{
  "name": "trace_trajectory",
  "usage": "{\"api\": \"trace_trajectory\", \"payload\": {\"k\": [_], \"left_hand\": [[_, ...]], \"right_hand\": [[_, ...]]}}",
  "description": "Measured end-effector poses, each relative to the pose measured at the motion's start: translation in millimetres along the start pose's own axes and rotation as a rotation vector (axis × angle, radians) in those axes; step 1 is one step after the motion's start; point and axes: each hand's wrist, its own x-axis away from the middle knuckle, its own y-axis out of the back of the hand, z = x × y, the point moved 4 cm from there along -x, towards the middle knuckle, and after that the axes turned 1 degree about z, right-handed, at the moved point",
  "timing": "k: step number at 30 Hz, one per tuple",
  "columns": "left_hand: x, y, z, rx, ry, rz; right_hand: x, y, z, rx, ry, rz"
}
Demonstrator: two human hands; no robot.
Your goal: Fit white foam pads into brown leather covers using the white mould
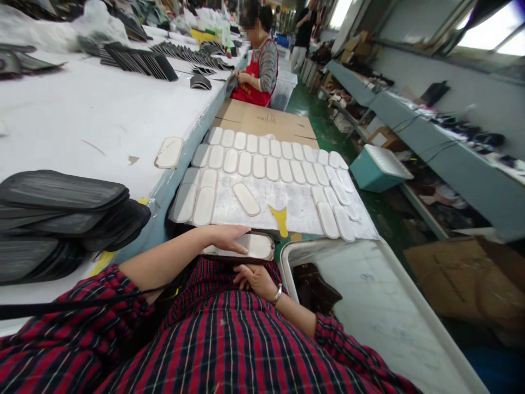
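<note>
A white oblong panel with rounded ends [259, 245] rests at my lap on something with a dark brown edge. My left hand [230, 238] lies across its left part, fingers stretched out flat on the white face. Just below the near edge is my right hand [258, 280], wearing a bracelet. Its fingers are curled in with the thumb over them, and whatever they may hold is hidden. Beyond my hands, rows of similar white panels [245, 163] cover much of a pale metal board [262, 191]. One loose white panel [246, 199] lies slanted near a yellow forked piece [280, 220].
Stacked dark oblong pieces [61, 191] sit on the white table [94, 117] at left. At right stands a white bin [394, 306] holding a dark brown item [314, 289]. A co-worker in a red apron [256, 71] sits beyond the cardboard [266, 117]. A teal box [379, 169] stands right.
</note>
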Motion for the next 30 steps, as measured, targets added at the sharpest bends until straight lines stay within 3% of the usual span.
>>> {"api": "trace_trajectory", "payload": {"k": [4,9,14,18,25,30], "left_hand": [[-8.8,3.0,-7.6,-0.017,0.030,-0.030],[-12.2,-1.2,-11.1,-0.036,-0.040,-0.073],[-7.0,-8.9,-13.0,-0.152,-0.129,-0.179],[-2.5,-12.4,-19.3,-0.178,-0.167,-0.256],[25.4,-8.7,-8.6,0.008,-0.084,-0.348],[36.4,-14.9,11.1,-0.135,0.055,-0.373]], "right_hand": [[11.0,13.7,-3.1,-0.054,0.013,-0.061],[15.5,15.8,2.1,-0.080,-0.011,-0.103],[9.3,10.5,9.7,-0.074,-0.160,-0.165],[6.0,3.5,14.7,-0.100,-0.250,-0.130],[8.3,3.2,12.4,-0.082,-0.065,-0.033],[2.1,4.0,6.2,-0.077,-0.173,-0.015]]}}
